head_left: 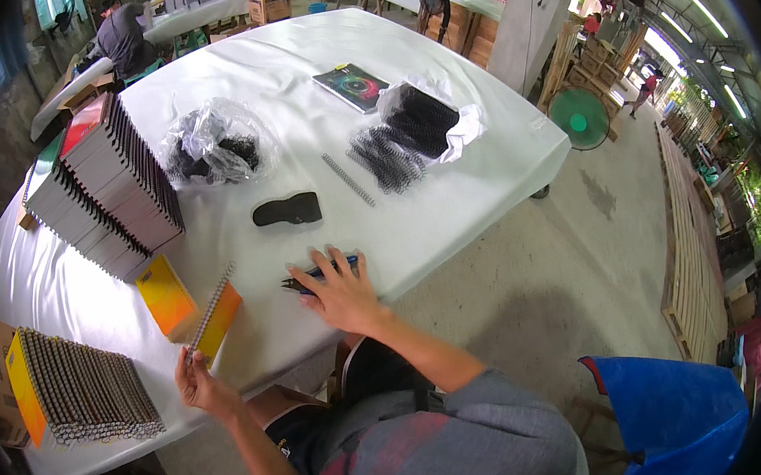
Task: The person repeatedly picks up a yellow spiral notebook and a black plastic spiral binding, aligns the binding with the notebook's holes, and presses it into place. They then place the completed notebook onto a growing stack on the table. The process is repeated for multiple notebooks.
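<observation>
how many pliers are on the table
1. The pliers are under the right hand, near the edge of the table. Others could be hidden behind the tall notebook stack.

On a table (496,153), a notebook (223,319) sits at the near edge, its near end in the left hand (197,386). To its right, the right hand (344,296) lies over pliers (295,284). Left of the notebook is a second booklet (165,296) — behind that, a tall stack (117,192); a lower stack (87,388) occupies the near-left corner. Beyond the pliers come a loose coil (348,179), then a coil heap (387,158), with a book (350,85) behind. A plastic bag (217,144) stands between tall stack and loose coil.
</observation>
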The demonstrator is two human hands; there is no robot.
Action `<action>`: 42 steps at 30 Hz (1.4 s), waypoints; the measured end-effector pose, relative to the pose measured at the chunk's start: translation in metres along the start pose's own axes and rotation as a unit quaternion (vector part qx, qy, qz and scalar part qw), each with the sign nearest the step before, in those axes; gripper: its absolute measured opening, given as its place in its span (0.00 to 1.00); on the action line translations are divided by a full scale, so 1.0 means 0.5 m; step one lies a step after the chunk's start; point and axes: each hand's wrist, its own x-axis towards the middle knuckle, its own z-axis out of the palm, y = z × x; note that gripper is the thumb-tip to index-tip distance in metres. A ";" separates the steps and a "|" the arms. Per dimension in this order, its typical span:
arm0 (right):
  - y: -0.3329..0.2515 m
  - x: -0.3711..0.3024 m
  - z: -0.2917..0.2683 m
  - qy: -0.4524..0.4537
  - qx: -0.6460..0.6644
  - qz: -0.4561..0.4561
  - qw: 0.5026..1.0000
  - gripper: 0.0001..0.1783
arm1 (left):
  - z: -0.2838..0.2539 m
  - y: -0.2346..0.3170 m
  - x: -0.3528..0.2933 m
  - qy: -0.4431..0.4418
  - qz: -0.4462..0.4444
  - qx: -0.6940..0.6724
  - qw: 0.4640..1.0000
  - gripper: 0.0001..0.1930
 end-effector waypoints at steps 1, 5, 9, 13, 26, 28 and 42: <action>-0.003 0.003 -0.001 -0.008 0.023 -0.018 1.000 0.33 | -0.009 0.005 0.001 -0.005 -0.008 0.002 1.000 0.14; 0.040 -0.016 -0.010 -0.037 0.036 -0.078 0.996 0.29 | 0.012 0.023 -0.012 0.015 -0.026 -0.021 0.999 0.18; 0.033 -0.037 -0.009 0.036 -0.007 -0.064 0.997 0.26 | 0.012 0.015 -0.015 -0.027 -0.040 0.048 0.998 0.12; -0.032 -0.024 -0.037 0.076 0.183 -0.011 0.980 0.22 | 0.026 0.038 -0.011 -0.006 0.000 0.048 0.999 0.09; -0.236 -0.008 -0.152 0.053 0.175 -0.215 0.959 0.19 | 0.021 0.023 -0.009 -0.001 0.065 -0.024 0.998 0.09; -0.240 -0.005 -0.153 0.045 0.170 -0.217 0.960 0.19 | 0.019 0.019 -0.006 -0.006 0.099 -0.008 0.995 0.09; -0.222 -0.012 -0.112 -0.118 0.430 -0.166 0.880 0.19 | 0.009 0.019 -0.013 -0.031 0.199 0.113 0.973 0.11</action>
